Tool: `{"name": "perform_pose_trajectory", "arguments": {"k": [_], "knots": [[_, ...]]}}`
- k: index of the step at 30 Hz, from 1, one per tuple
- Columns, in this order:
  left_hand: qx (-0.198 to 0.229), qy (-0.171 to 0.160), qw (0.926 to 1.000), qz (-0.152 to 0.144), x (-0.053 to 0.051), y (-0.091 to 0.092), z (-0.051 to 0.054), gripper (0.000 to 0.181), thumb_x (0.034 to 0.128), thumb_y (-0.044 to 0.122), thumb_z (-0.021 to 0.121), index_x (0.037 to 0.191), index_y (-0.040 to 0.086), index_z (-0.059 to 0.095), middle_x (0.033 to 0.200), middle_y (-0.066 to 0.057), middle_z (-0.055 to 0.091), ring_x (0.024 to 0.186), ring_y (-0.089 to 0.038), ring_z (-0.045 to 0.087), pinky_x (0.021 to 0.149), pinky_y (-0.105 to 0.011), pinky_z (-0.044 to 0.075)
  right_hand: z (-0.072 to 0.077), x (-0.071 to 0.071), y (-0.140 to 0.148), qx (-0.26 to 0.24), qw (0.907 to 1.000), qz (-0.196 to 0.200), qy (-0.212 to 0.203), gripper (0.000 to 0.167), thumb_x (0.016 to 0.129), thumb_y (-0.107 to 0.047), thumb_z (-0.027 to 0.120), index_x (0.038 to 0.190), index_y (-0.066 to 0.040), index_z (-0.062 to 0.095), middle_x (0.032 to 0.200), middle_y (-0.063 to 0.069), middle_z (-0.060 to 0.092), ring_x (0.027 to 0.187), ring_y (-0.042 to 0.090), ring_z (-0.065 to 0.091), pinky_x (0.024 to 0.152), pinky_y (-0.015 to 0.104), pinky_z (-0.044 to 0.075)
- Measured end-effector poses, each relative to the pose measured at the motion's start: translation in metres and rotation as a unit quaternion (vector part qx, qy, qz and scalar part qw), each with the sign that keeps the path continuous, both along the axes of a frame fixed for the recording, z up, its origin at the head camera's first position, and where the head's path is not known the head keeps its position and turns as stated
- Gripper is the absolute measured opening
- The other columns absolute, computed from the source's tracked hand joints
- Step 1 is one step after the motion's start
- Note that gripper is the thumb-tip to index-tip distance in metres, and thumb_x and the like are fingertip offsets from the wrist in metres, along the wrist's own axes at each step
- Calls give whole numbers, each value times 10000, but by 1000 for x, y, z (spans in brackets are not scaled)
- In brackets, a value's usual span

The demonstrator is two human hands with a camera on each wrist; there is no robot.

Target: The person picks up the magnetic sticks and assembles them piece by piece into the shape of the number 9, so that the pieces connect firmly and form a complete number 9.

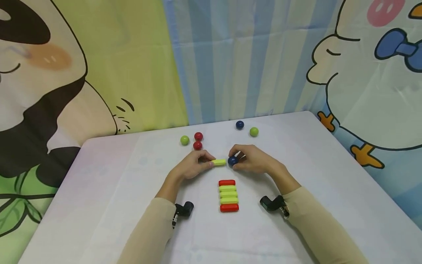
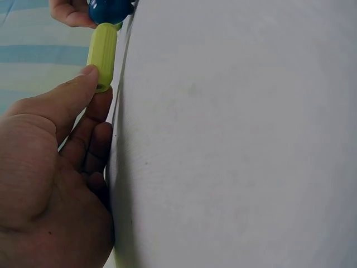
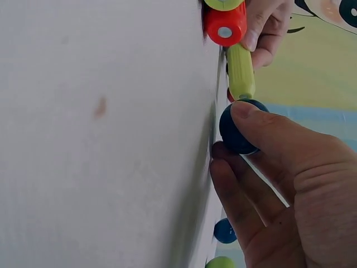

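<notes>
My left hand (image 1: 193,167) pinches a short yellow-green rod (image 1: 219,162) near one end, between thumb and fingers. Its other end points at a dark blue ball (image 1: 232,160), which my right hand (image 1: 255,160) holds between thumb and fingertips. Rod and ball are almost end to end just above the white table; whether they touch I cannot tell. The left wrist view shows the grooved side of the rod (image 2: 102,53). In the right wrist view the thumb lies over the ball (image 3: 237,134), partly hiding it.
Nearer me lies a row of parallel rods: a red one (image 1: 226,182), several yellow-green ones (image 1: 228,194), then another red one (image 1: 229,208). Farther back are two red balls (image 1: 197,145), a green ball (image 1: 184,140), a blue ball (image 1: 239,125) and another green ball (image 1: 254,131). A printed curtain (image 1: 230,66) hangs behind.
</notes>
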State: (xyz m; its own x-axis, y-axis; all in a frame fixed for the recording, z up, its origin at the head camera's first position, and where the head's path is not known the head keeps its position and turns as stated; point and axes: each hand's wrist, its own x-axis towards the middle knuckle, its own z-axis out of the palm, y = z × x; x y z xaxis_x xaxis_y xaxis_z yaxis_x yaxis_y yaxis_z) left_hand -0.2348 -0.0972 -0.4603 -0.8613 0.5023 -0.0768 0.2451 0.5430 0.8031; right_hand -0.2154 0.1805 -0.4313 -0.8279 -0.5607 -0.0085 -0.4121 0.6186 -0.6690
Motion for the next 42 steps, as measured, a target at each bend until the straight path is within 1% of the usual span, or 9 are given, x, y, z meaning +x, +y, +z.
{"name": "perform_pose_trajectory", "arguments": {"k": [5,10,17,23,28,31,35,39,42], "knots": [[-101,-3,9999,6,0,3,2,154,980,234,714,1130,211,737,1070,23,671,999,-190,574,954,-379,469,-3,1,-2,-33,9999,-6,95,332,911,-117,784,1205,-143,630,1185,12,684,1087,220,676,959,373,561],[-188,-30,9998,-13,1,6,2,160,984,235,705,1140,208,732,1078,23,667,1008,-188,571,965,-385,463,-3,3,-3,21,10000,-19,72,328,912,-137,789,1199,-154,630,1177,1,687,1084,212,671,957,374,557],[-161,72,9998,-83,1,11,2,164,990,231,696,1146,191,728,1078,18,671,1010,-185,577,980,-402,464,-1,6,1,350,9992,-182,93,346,937,-155,763,1257,-145,629,1203,8,670,1079,209,632,958,384,538],[-193,37,9998,-36,1,16,2,154,985,209,698,1136,192,726,1081,21,672,1029,-190,579,1011,-421,465,-5,6,9,417,9989,-203,-52,395,977,-222,722,1353,-151,622,1249,30,632,1078,210,595,972,385,517],[-203,61,9996,-189,-2,21,0,172,993,251,689,1157,207,719,1095,28,671,1042,-192,578,1019,-417,467,-11,5,20,287,9986,-363,-241,387,991,-277,703,1361,-201,616,1188,17,597,1051,194,552,947,367,479],[-251,30,9995,-194,-3,18,1,195,996,270,683,1181,215,712,1107,30,671,1057,-195,576,1029,-428,467,-13,1,20,106,9988,-335,-341,369,992,-291,701,1344,-219,621,1176,6,594,1044,191,539,927,359,466],[-280,19,9996,-104,-3,6,3,236,996,263,679,1224,204,700,1113,18,666,1067,-202,570,1033,-438,467,-14,-8,12,-113,9986,-204,-479,345,986,-279,710,1319,-244,627,1198,-20,617,1071,184,550,941,343,464],[-281,20,9994,-180,-2,0,2,281,1000,266,671,1269,187,679,1126,8,661,1070,-202,567,1031,-428,470,-19,-13,8,-131,9981,-134,-586,354,977,-247,722,1319,-240,627,1196,-25,618,1063,182,544,922,327,463],[-306,-4,9992,-265,1,0,1,293,999,266,673,1280,182,673,1140,11,662,1083,-199,570,1054,-440,467,-22,-11,9,-123,9978,-163,-633,364,975,-233,725,1325,-233,624,1195,-28,615,1052,178,541,906,315,463]]}}
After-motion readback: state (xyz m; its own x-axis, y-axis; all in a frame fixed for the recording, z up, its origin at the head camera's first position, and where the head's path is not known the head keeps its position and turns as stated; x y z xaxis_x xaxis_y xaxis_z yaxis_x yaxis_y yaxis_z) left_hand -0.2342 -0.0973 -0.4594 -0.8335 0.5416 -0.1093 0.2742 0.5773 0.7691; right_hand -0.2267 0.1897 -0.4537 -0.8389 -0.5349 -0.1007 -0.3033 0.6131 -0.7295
